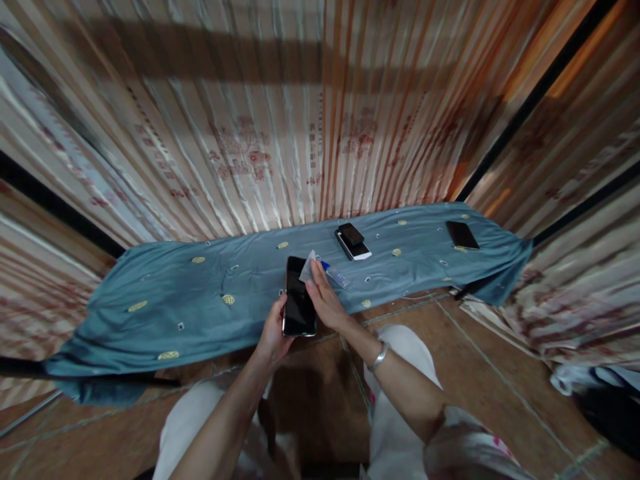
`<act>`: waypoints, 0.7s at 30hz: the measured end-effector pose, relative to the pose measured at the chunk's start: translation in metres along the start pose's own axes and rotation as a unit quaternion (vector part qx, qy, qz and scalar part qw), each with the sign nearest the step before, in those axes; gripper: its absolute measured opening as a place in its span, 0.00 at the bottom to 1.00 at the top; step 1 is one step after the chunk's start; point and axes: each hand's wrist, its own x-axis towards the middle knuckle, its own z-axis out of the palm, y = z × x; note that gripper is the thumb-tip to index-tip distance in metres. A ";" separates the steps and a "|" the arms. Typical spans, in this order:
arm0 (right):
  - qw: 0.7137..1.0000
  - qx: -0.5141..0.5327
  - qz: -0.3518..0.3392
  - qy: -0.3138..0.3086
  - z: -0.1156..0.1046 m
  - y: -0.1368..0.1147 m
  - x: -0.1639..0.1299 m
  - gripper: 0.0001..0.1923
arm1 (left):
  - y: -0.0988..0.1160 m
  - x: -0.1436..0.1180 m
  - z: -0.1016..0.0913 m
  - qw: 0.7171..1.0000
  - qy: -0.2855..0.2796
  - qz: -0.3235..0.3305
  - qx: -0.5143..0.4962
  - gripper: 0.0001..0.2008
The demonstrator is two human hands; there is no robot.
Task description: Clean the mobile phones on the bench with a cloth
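two bare hands are present, both on one phone (299, 310). the phone is held, black screen up, over the near edge of a bench spread with a blue-green cloth (170, 273), around the middle of its length.

left hand (275, 331): clamped on the phone's near left edge, thumb along the side. right hand (326, 301): fingers extended and together, laid over the right side of the screen with a white wipe (307, 269) at the fingertips; whether the wipe is pinched or merely pressed cannot be told. a silver bracelet (381, 357) is worn on the right wrist.

just right of the right hand, a clear bottle (340, 277) with a blue cap (325, 265) lies on the cloth. farther back and right, a small dark device (352, 233) rests upon a white-edged phone (359, 253). well apart, at far right, lies a dark flat device (463, 235).
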 end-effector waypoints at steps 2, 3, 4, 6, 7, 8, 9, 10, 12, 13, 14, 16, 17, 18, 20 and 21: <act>0.999 -0.042 -0.022 -0.002 -0.001 0.000 0.000 0.34 | -0.004 0.001 -0.001 1.000 -0.008 0.005 0.007 0.11; 0.997 -0.068 -0.041 -0.001 -0.001 0.000 0.000 0.33 | -0.006 0.002 -0.001 1.000 -0.012 0.007 0.011 0.12; 0.993 -0.096 -0.062 0.000 0.000 0.000 -0.001 0.33 | -0.008 0.002 -0.001 1.000 -0.015 0.006 0.014 0.12; 0.984 -0.147 -0.102 -0.001 0.000 -0.002 -0.001 0.33 | -0.014 0.004 -0.001 0.999 -0.029 0.005 0.015 0.15; 0.979 -0.166 -0.116 -0.004 0.001 -0.003 -0.002 0.33 | -0.016 0.004 -0.001 0.999 -0.041 0.005 0.014 0.16; 0.976 -0.179 -0.126 -0.008 0.001 -0.004 -0.002 0.34 | -0.018 0.005 -0.001 0.998 -0.055 0.006 0.014 0.18; 0.973 -0.189 -0.132 -0.012 0.002 -0.005 -0.002 0.34 | -0.019 0.006 -0.001 0.998 -0.068 0.007 0.015 0.19; 0.971 -0.194 -0.139 -0.016 0.002 -0.006 -0.003 0.35 | -0.020 0.007 -0.001 0.997 -0.079 0.010 0.016 0.21; 0.968 -0.197 -0.153 -0.028 0.004 -0.008 -0.004 0.35 | -0.020 0.008 -0.001 0.995 -0.092 0.017 0.018 0.25; 0.967 -0.195 -0.161 -0.035 0.006 -0.008 -0.006 0.36 | -0.019 0.008 -0.001 0.995 -0.097 0.022 0.019 0.26; 0.966 -0.193 -0.168 -0.043 0.007 -0.009 -0.007 0.36 | -0.019 0.008 -0.002 0.994 -0.102 0.029 0.018 0.26; 0.964 -0.189 -0.176 -0.060 0.012 -0.011 -0.013 0.36 | -0.017 0.010 -0.005 0.993 -0.110 0.049 0.018 0.27; 0.963 -0.189 -0.180 -0.070 0.015 -0.013 -0.016 0.36 | -0.016 0.012 -0.007 0.992 -0.111 0.064 0.016 0.26; 0.961 -0.190 -0.184 -0.082 0.018 -0.014 -0.019 0.37 | -0.015 0.014 -0.009 0.991 -0.108 0.080 0.014 0.27; 0.955 -0.193 -0.199 -0.105 0.023 -0.017 -0.027 0.38 | -0.013 0.022 -0.016 0.990 -0.098 0.103 0.010 0.27; 0.951 -0.195 -0.209 -0.116 0.026 -0.018 -0.030 0.38 | -0.011 0.026 -0.020 0.991 -0.092 0.101 0.010 0.28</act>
